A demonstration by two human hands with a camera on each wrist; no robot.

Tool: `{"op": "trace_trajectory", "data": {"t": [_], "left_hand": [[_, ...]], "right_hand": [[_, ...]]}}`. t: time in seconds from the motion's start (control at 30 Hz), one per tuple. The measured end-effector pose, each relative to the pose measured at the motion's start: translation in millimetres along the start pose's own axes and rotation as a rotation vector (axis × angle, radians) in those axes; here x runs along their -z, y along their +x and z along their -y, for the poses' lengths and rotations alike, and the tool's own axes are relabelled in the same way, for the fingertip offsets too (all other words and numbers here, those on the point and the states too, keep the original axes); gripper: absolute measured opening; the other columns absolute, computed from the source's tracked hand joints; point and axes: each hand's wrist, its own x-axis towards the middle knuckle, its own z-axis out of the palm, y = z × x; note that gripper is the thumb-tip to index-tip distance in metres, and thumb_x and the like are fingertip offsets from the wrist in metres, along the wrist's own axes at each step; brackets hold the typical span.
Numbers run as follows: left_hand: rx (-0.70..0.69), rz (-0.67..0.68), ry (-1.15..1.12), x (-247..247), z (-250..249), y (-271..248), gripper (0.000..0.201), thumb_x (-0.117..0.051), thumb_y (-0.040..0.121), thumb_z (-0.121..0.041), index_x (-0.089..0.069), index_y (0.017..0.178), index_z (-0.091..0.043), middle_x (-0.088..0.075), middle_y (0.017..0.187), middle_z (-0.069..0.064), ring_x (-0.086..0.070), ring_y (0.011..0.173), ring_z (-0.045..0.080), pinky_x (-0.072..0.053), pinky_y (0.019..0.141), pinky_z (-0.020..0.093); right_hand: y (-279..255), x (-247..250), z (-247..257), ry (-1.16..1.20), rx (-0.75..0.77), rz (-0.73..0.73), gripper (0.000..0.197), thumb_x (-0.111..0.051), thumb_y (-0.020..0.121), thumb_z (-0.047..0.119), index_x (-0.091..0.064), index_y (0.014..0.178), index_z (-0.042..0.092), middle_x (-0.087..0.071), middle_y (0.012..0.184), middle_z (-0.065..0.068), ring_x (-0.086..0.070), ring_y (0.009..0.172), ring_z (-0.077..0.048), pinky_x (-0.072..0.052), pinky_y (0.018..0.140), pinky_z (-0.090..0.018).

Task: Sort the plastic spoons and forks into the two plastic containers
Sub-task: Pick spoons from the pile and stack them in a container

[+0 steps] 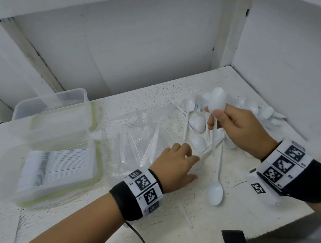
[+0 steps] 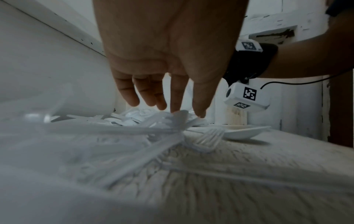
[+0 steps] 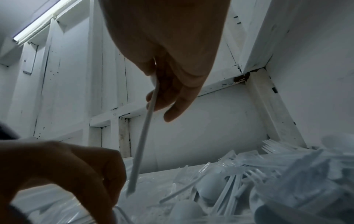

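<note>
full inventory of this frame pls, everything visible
containers: two, clear with green-edged rims, far left of the shelf; the nearer one holds a row of white cutlery
loose spoons: several, white, scattered centre-right
clear forks: several, see-through, in a pile mid-shelf; exact count cannot be told
plastic wrap: clear, under the forks
shelf: one, white, rough painted top
held spoons: small bunch, white, raised in the right hand
left hand: low over the pile, fingers reaching for a handle
right hand: gripping the bunch by the handles
</note>
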Motion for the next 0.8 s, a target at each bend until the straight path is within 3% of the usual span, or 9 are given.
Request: {"op": "trace_trajectory", "data": {"t": [0.1,0.2,0.27,0.33,0.4,0.47,0.63,0.73,0.8], "left_hand": [[0.012,-0.083,-0.002,-0.8,0.8,2.1,0.031,-0.047,0.097,-0.025,-0.061,0.116,-0.006,-0.046,0.125,0.01,-0.044,0.11,0.029,-0.03,0.08,0.033],[0.001,-0.124,0.02,-1.8,2.7,0.1,0.028,-0.043,0.098,-0.021,-0.063,0.106,-0.003,-0.05,0.118,0.009,-0.046,0.102,0.028,-0.026,0.075,0.03],[0.008,-0.156,-0.012,0.9,5.1,-3.4,0.027,-0.043,0.097,-0.025,-0.062,0.104,-0.007,-0.052,0.114,0.006,-0.047,0.1,0.025,-0.026,0.075,0.029],[0.049,-0.18,-0.136,5.8,11.2,-7.6,0.028,-0.045,0.096,-0.032,-0.062,0.101,-0.011,-0.053,0.109,0.001,-0.047,0.096,0.019,-0.032,0.077,0.027],[0.101,-0.236,-0.373,14.2,17.9,-12.3,0.025,-0.051,0.094,-0.033,-0.062,0.094,-0.011,-0.052,0.097,-0.002,-0.047,0.088,0.014,-0.038,0.079,0.026],[0.19,-0.305,-0.636,25.1,23.1,-17.4,0.019,-0.054,0.093,-0.029,-0.06,0.087,-0.012,-0.052,0.091,-0.004,-0.05,0.086,0.013,-0.041,0.079,0.023],[0.404,-0.549,-1.373,45.8,31.8,-25.2,0.023,-0.048,0.095,-0.015,-0.054,0.076,-0.004,-0.065,0.103,0.005,-0.062,0.103,0.019,-0.048,0.093,0.029],[0.477,-0.732,-1.618,55.6,38.6,-27.5,0.024,-0.042,0.098,-0.015,-0.049,0.076,-0.008,-0.059,0.109,0.023,-0.06,0.109,0.032,-0.049,0.097,0.038],[0.513,-0.822,-1.703,62.1,41.0,-28.6,0.023,-0.038,0.1,-0.017,-0.048,0.081,-0.01,-0.061,0.102,0.017,-0.062,0.102,0.031,-0.049,0.094,0.04]], "right_hand": [[-6.1,0.9,-1.0,0.056,0.027,0.003,0.051,-0.035,0.088,0.062,-0.058,0.076,0.018,-0.062,0.067,-0.003,-0.062,0.063,-0.013,-0.054,0.067,-0.029],[-13.7,3.1,-1.7,0.107,0.036,0.105,0.032,-0.034,0.087,0.067,-0.057,0.088,0.045,-0.053,0.063,0.01,-0.048,0.053,-0.003,-0.04,0.054,-0.012],[-19.9,7.0,-12.2,-0.025,0.026,0.217,0.041,-0.039,0.085,0.066,-0.057,0.111,0.04,-0.062,0.074,0.014,-0.055,0.066,-0.002,-0.044,0.064,-0.012],[-26.2,10.2,-24.8,-0.228,0.01,0.34,0.044,-0.051,0.082,0.061,-0.058,0.115,0.033,-0.062,0.079,0.002,-0.054,0.07,-0.007,-0.043,0.065,-0.016],[-32.7,10.2,-34.0,-0.358,-0.01,0.488,0.027,-0.062,0.085,0.03,-0.057,0.111,0.036,-0.059,0.082,0.001,-0.049,0.068,-0.007,-0.039,0.065,-0.02],[-39.9,6.4,-36.6,-0.55,-0.035,0.636,0.033,-0.056,0.088,0.015,-0.059,0.115,0.033,-0.049,0.087,0.008,-0.046,0.071,-0.006,-0.034,0.065,-0.019],[-47.6,-9.7,-30.9,-0.853,0.02,0.733,0.03,-0.048,0.093,0.025,-0.059,0.12,0.029,-0.044,0.115,0.004,-0.051,0.082,-0.017,-0.023,0.051,-0.015],[-47.4,-13.8,-27.8,-0.819,0.082,0.714,0.022,-0.054,0.091,0.025,-0.067,0.108,0.023,-0.055,0.113,0.006,-0.057,0.081,-0.017,-0.02,0.049,-0.016],[-45.1,-13.0,-26.0,-0.719,0.097,0.678,0.018,-0.059,0.088,0.025,-0.071,0.102,0.024,-0.06,0.107,0.011,-0.056,0.079,-0.01,-0.027,0.053,-0.015]]}}
